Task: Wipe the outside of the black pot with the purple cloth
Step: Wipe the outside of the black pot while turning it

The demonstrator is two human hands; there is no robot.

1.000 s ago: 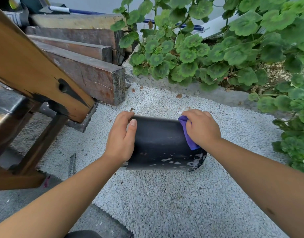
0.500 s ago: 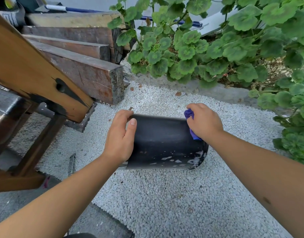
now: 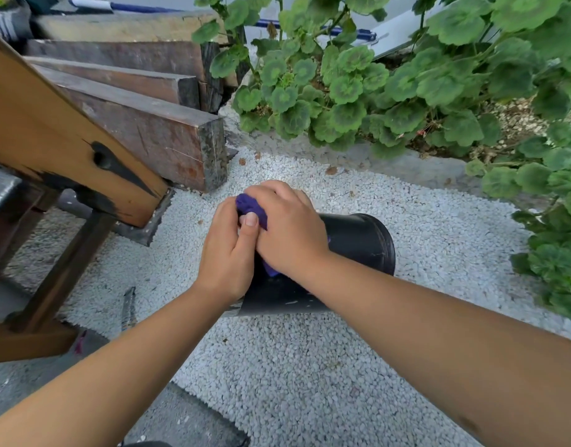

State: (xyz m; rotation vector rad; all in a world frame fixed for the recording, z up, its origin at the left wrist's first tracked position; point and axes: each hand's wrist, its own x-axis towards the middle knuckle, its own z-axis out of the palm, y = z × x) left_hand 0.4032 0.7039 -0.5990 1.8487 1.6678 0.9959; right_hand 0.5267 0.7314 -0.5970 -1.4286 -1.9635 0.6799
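Note:
The black pot lies on its side on white gravel, its rim pointing right. White specks mark its lower wall. My left hand grips the pot's left end, thumb up. My right hand presses the bunched purple cloth on the upper left part of the pot, right against my left hand. Most of the cloth is hidden under my right hand; a small piece shows below the palm.
Dark wooden beams are stacked at the back left, and a wooden bench frame slants at the left. Green leafy plants fill the back and right. A small tool lies on the gravel at the left.
My right hand slid the cloth from the pot's right end across to the left end, next to my left hand. The pot's rim on the right is uncovered.

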